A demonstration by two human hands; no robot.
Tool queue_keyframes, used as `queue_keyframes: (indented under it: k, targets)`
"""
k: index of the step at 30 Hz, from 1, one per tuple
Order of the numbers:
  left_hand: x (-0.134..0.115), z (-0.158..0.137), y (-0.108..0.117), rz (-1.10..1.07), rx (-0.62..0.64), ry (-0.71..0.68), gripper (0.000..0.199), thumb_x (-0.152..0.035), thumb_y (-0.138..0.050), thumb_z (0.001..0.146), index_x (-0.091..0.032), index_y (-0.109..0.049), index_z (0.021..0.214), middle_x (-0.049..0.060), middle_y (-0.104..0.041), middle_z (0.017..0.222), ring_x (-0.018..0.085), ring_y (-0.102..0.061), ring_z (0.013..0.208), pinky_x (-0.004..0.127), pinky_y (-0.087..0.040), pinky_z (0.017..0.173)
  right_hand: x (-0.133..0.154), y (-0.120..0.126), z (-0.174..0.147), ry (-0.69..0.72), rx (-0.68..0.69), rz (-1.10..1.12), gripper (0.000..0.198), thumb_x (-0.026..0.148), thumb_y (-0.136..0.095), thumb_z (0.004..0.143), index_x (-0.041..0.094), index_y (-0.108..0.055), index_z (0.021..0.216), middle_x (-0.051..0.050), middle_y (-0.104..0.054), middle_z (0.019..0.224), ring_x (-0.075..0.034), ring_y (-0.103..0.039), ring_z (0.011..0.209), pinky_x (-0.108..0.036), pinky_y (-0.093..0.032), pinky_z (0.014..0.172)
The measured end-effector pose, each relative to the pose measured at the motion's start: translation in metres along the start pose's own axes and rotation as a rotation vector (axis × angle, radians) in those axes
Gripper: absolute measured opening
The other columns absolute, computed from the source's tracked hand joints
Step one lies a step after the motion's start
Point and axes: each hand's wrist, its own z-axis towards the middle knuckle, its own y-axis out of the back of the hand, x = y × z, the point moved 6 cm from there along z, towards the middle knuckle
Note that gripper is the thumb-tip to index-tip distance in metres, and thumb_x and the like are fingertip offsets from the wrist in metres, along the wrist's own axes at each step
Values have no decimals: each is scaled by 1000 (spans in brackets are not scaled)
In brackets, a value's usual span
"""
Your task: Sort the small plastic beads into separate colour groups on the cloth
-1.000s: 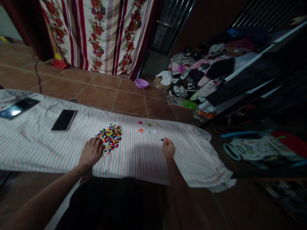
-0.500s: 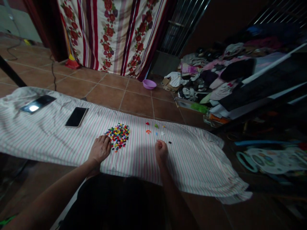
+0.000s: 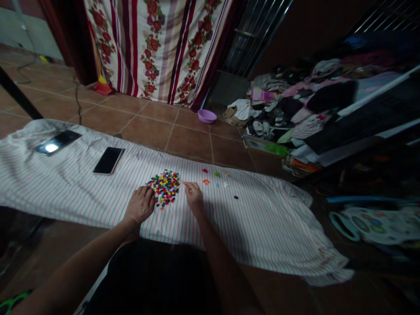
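A heap of small multicoloured plastic pieces lies on a striped cloth. My left hand rests flat at the heap's left edge, fingers touching the outermost pieces. Just right of the heap, my right hand points its index finger at the pieces, the other fingers partly curled; nothing shows in it. Farther right, small sorted groups lie apart: red, green, orange and white pieces. Single-looking spots are yellow, light blue and a black piece.
A phone and a second dark, shiny device lie on the cloth to the left. Beyond the cloth's far edge, a purple basin stands on the tiled floor. Piled clothes fill the right background, and a floral curtain hangs behind.
My right hand has moved left from beside the small sorted groups to the heap's right edge, and its index finger has stretched out. My left hand stays by the heap.
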Motion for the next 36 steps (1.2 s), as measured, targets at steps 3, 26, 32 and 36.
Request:
queue_keyframes:
  k: [3, 26, 32, 36]
  targets:
    - [0, 0, 1, -1, -1, 0, 22, -25, -38, 92, -16, -56, 100, 12, -59, 103, 26, -52, 94, 41, -43, 79, 4, -11, 8, -8, 63, -90, 32, 16, -45, 88, 22, -71, 105, -5, -64, 94, -16, -60, 90, -26, -47, 82]
    - [2, 0, -1, -38, 12, 3, 23, -25, -37, 92, -17, -57, 99, 13, -59, 102, 27, -52, 94, 42, -43, 79, 14, -13, 4, 20, -19, -222, 12, 17, -53, 84, 21, -64, 88, -4, -63, 89, -18, -56, 90, -27, -42, 82]
    - [2, 0, -2, -14, 5, 3, 23, -26, -36, 92, -16, -56, 99, 13, -59, 102, 26, -52, 94, 42, -44, 79, 10, -13, 1, 1, -67, -186, 14, 15, -48, 81, 19, -60, 88, -4, -63, 85, -16, -57, 79, -27, -43, 77]
    - [1, 0, -1, -13, 5, 4, 22, -25, -36, 92, -17, -55, 100, 12, -59, 102, 26, -53, 94, 41, -44, 79, 7, -11, -1, -26, -91, -141, 15, 17, -45, 81, 19, -58, 88, -3, -61, 79, -16, -56, 72, -26, -44, 74]
